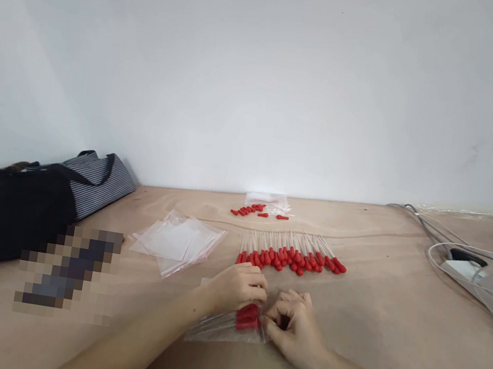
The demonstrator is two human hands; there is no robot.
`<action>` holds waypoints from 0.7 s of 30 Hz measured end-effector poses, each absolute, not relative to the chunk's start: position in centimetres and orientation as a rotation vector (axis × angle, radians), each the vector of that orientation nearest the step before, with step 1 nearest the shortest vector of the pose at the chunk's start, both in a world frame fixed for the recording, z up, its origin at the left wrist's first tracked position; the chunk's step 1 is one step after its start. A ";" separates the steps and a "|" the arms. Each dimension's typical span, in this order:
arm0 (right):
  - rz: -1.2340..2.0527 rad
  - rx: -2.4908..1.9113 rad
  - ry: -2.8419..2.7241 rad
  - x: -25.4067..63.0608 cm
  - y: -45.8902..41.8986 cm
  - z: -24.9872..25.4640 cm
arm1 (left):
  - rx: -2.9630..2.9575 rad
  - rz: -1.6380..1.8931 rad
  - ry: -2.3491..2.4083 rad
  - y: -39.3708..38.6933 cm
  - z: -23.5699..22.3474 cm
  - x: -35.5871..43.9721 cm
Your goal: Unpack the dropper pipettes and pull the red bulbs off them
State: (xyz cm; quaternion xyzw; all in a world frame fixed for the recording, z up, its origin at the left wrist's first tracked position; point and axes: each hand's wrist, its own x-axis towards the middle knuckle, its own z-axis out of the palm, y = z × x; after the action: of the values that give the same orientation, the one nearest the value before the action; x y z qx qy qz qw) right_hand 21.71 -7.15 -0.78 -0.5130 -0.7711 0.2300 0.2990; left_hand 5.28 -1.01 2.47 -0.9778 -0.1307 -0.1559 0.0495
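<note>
– news of the left hand (240, 287)?
– bending over the upper edge of a clear bag (223, 334); gripping or only touching, can't tell.
– and with the right hand (295, 326)?
– pinching at the bag's right end, just beside the left.
– inside?
– holding red-bulbed droppers (248, 318), lying flat on the wooden table (386, 306).
– farther out?
– seeing loose droppers (290, 256) lying in a row, flat bags (176, 239) lying to their left, red bulbs (245, 211) resting behind.

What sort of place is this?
Probably an ordinary room with a makeshift work surface: clear plastic bags and a row of what look like red-bulbed droppers lie on a wooden tabletop, with a striped bag off left.
</note>
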 end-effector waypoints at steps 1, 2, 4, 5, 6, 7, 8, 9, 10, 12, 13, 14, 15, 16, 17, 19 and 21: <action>0.605 -1.356 -2.053 21.7 -7.1 -0.8 | -2.966 -0.513 -0.378 -1.0 2.1 5.2; 0.597 -1.351 -2.056 21.8 -7.1 -0.8 | -2.951 -0.548 -0.357 -1.0 1.8 5.2; 0.578 -1.331 -2.063 22.0 -7.1 -0.9 | -2.921 -0.603 -0.328 -1.1 1.4 5.0; 0.561 -1.306 -2.074 22.2 -7.1 -0.8 | -2.909 -0.623 -0.327 -1.2 1.2 4.9; 0.536 -1.270 -2.094 22.4 -7.0 -0.8 | -2.899 -0.639 -0.336 -1.3 1.2 4.9; 0.499 -1.221 -2.124 22.7 -7.0 -0.8 | -2.895 -0.649 -0.351 -1.4 1.1 4.8; 0.448 -1.165 -2.160 22.9 -7.0 -0.7 | -2.894 -0.658 -0.366 -1.5 1.1 4.7; 0.388 -1.104 -2.196 23.1 -6.9 -0.7 | -2.897 -0.667 -0.380 -1.5 1.1 4.7; 0.322 -1.044 -2.221 23.3 -6.9 -0.8 | -2.902 -0.677 -0.390 -1.6 1.1 4.6; 0.196 -0.932 -2.235 23.4 -6.8 -1.0 | -2.916 -0.700 -0.401 -1.6 1.1 4.6; 0.141 -0.883 -2.230 23.4 -6.7 -1.1 | -2.924 -0.711 -0.403 -1.6 1.0 4.6; 0.090 -0.841 -2.223 23.4 -6.6 -1.2 | -2.930 -0.722 -0.402 -1.6 1.0 4.6; 0.041 -0.805 -2.218 23.4 -6.5 -1.3 | -2.934 -0.732 -0.399 -1.6 1.0 4.5; -0.007 -0.772 -2.220 23.3 -6.4 -1.4 | -2.937 -0.743 -0.397 -1.6 0.9 4.6; -0.057 -0.742 -2.226 23.3 -6.3 -1.4 | -2.939 -0.751 -0.398 -1.6 0.9 4.6; -0.165 -0.676 -2.246 23.2 -6.1 -1.4 | -2.942 -0.758 -0.408 -1.6 0.8 4.6; -0.270 -0.606 -2.258 23.2 -5.8 -1.1 | -2.953 -0.759 -0.410 -1.7 0.8 4.6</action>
State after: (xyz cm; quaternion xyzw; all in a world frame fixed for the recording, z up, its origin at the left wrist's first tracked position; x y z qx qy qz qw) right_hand 23.18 -5.84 -1.14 -0.2379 -0.8860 -0.1058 0.3837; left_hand 4.63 -1.65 0.82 -0.9593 -0.1332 -0.2467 0.0328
